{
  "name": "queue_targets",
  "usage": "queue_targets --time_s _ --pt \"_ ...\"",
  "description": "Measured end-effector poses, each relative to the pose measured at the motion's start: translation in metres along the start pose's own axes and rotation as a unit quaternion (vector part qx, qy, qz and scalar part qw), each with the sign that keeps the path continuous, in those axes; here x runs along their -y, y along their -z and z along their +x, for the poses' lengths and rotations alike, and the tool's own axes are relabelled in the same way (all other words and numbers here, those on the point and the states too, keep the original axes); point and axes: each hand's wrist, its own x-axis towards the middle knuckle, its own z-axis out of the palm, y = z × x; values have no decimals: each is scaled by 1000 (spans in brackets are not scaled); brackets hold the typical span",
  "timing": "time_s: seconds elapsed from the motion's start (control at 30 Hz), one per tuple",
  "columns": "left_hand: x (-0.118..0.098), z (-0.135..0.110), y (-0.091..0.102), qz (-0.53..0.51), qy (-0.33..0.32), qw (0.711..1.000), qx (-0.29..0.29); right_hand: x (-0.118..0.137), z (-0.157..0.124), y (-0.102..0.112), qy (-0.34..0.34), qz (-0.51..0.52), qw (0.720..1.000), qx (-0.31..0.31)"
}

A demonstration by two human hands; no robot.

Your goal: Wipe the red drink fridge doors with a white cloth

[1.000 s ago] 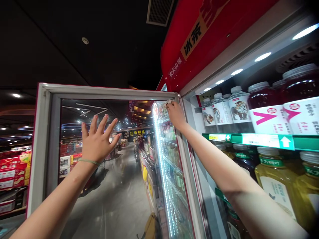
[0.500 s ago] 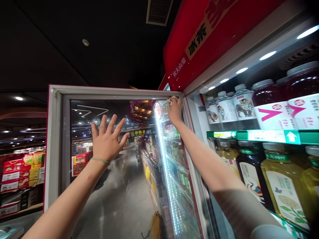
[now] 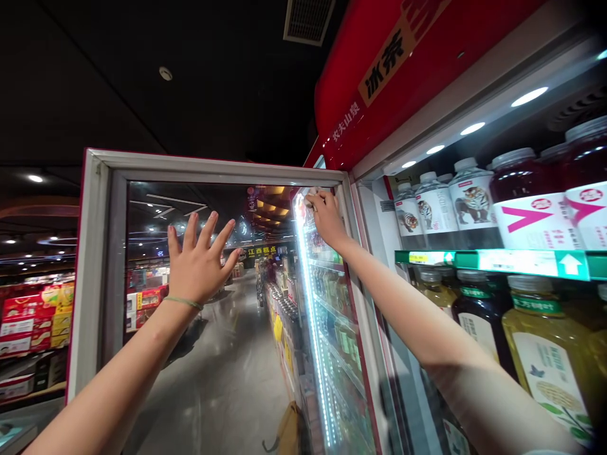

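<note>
A refrigerator door point(image 3: 92, 265) with a pale frame and a glass pane stands swung open in front of me. My left hand point(image 3: 199, 262) lies flat on the glass with its fingers spread, a thin green band around the wrist. Near the pane's upper hinge-side corner, my right hand point(image 3: 327, 218) has its fingers bent around a small white cloth point(image 3: 310, 197) pressed to the glass. Most of the cloth is hidden by the fingers, so whether it is fabric or paper is unclear.
On my right, fridge shelves hold water bottles point(image 3: 474, 196), dark red drinks point(image 3: 531, 202) and tea bottles point(image 3: 545, 354). A red header panel point(image 3: 351, 82) overhangs them. Through the glass I see an aisle floor point(image 3: 218, 379). Red and yellow boxes point(image 3: 33, 316) stand at left.
My right hand has slid left along the top of the glass with the cloth, away from the hinge-side corner. My left hand stays spread on the pane. The view has shifted slightly.
</note>
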Motion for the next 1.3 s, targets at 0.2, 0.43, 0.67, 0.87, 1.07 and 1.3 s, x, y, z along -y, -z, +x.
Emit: queue_targets --time_s 0.2,0.43,0.67,0.87,1.07,1.3 --pt "2 0 -5 2 -1 1000 -2 -13 6 5 -47 -8 998 -35" --pt "4 0 -7 -7 6 1000 -2 5 17 -5 21 21 999 -17" --pt "6 0 -14 9 6 1000 -1 28 22 -10 -25 32 998 -44" --pt "10 -3 -21 18 7 1000 -3 58 11 -18 73 47 996 7" --pt "12 -4 -26 32 -2 999 -16 53 23 -24 -65 43 994 -78" --pt "12 -4 -25 37 -5 999 -17 76 20 -29 32 50 998 -35"
